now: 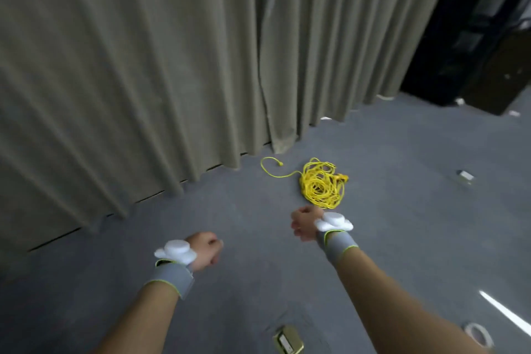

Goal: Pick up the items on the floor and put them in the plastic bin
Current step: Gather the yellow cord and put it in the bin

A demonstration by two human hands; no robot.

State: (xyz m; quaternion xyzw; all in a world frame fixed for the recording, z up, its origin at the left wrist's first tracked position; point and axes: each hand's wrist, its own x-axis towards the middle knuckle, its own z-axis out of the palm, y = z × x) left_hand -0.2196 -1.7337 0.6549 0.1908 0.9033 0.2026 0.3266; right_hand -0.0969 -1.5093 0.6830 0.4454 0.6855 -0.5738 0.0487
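Observation:
A tangled coil of yellow cable (321, 184) lies on the grey carpet, one loose end curling left toward the curtain. My right hand (305, 223) hovers just in front of the coil, fingers curled in, holding nothing. My left hand (204, 250) is lower and to the left, also curled into a loose fist with nothing in it. Both wrists wear grey bands with white trackers. A small pale object (465, 176) lies on the floor at the right. A roll of tape (477, 334) lies at the bottom right. No plastic bin is in view.
A long olive curtain (143, 72) hangs to the floor across the left and back. Dark furniture (482, 37) stands at the back right. A brass floor socket (288, 341) sits in the carpet near my feet. A white floor strip (502, 310) runs at the right.

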